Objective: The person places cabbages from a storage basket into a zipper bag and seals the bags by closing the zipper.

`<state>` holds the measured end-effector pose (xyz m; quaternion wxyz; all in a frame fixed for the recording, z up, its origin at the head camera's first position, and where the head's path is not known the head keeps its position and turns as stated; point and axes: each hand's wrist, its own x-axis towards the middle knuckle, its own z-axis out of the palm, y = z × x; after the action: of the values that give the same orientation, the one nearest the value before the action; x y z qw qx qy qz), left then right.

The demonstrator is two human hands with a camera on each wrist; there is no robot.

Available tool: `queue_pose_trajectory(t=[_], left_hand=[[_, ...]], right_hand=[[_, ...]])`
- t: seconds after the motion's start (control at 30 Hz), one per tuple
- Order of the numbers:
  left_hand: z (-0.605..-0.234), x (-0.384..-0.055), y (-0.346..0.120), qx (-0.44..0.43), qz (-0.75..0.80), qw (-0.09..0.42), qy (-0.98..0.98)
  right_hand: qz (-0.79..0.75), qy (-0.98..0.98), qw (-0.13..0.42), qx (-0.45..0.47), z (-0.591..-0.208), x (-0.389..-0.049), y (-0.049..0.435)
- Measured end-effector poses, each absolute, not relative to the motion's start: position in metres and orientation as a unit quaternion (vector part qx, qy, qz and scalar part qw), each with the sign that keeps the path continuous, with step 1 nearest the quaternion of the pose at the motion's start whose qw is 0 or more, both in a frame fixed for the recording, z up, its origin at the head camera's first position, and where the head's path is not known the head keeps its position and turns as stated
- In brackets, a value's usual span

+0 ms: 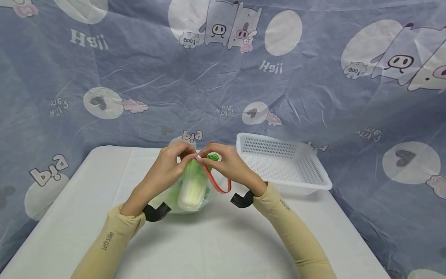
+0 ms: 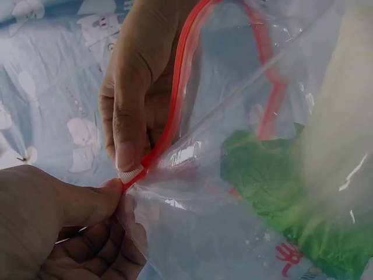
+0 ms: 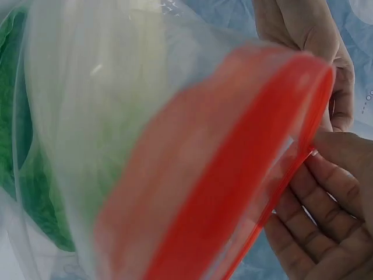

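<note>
A clear plastic zip bag [image 2: 192, 233] with a red zip edge [image 2: 179, 87] stands in front of me, its mouth upward. Inside is a pale napa cabbage [image 1: 192, 192] with green leaf tips. At one corner of the zip sits a small white slider [image 2: 130, 174]. My left hand [image 1: 168, 162] pinches the bag's corner between thumb and fingers, right beside the slider. With thumb and fingertips, my right hand [image 1: 228, 161] pinches the slider from the other side. The red edge loops away below the right hand, its two sides parted in the left wrist view.
A white perforated plastic basket [image 1: 271, 164] stands behind and to the right of the bag on the white-covered table [image 1: 209, 248]. A blue-grey curtain [image 1: 209, 85] with cartoon prints hangs around the table. Black straps [image 1: 156, 212] stick out at both wrists.
</note>
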<state>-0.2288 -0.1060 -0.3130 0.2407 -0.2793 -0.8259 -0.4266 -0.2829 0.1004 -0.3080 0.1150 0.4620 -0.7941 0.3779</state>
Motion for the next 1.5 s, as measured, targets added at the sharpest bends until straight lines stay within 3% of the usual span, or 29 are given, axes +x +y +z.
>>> queue_pose_trajectory(t=[0.3, 0.67, 1.13, 1.37, 1.5], left_hand=[[-0.309, -0.230, -0.113, -0.276, -0.428, 0.203, -0.836], [-0.307, -0.240, -0.141, -0.228, -0.448, 0.197, -0.842], [-0.300, -0.244, -0.171, -0.191, -0.477, 0.237, -0.825], [-0.295, -0.242, -0.195, -0.168, -0.492, 0.290, -0.804], [-0.296, -0.243, -0.203, -0.163, -0.493, 0.293, -0.803]], right_hand=[[0.377, -0.789, 0.102, 0.475, -0.307, -0.283, 0.095], [0.352, -0.817, 0.072, 0.451, -0.318, -0.290, 0.104], [0.362, -0.834, 0.056, 0.412, -0.324, -0.301, 0.134], [0.368, -0.850, 0.053, 0.372, -0.344, -0.312, 0.157], [0.377, -0.857, 0.038, 0.349, -0.355, -0.316, 0.168]])
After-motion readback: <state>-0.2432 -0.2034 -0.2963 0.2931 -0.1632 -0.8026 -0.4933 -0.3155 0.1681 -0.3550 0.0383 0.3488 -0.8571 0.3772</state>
